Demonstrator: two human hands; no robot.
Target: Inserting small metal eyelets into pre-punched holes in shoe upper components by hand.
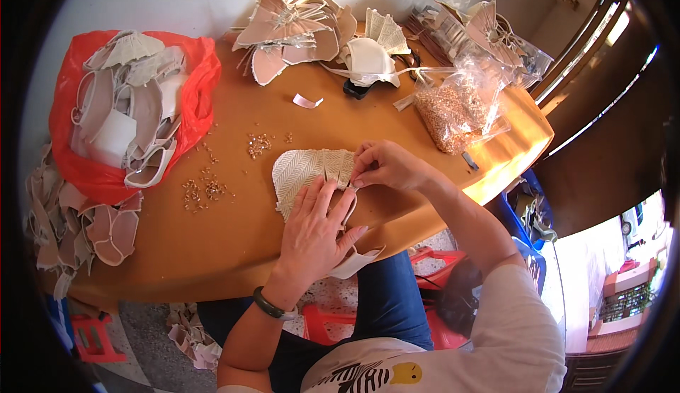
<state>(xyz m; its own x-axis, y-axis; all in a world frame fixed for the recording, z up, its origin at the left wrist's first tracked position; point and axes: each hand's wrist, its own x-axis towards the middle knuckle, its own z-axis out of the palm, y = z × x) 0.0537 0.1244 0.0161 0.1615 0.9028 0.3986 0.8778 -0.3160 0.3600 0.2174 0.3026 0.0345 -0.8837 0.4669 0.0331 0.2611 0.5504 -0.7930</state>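
A cream shoe upper (pixel 297 170) with a herringbone weave lies near the table's front edge. Resting on it is my left hand (pixel 312 223), fingers stretched out and pressing it down. My right hand (pixel 386 166) pinches at the upper's right side, close to my left fingertips. What sits between those fingers is too small or hidden to make out. A pale strap-like part (pixel 354 262) hangs over the table edge below my left hand. Small gold-coloured beads or studs (pixel 212 188) lie in loose clusters left of the upper.
On the left, a red plastic bag (pixel 64 117) holds pale shoe uppers, with more uppers (pixel 110 234) beside it. Bundled uppers (pixel 283 32) stand at the back. A clear bag of gold-coloured pieces (pixel 453 110) lies at the right. A white scrap (pixel 307 101) is mid-table.
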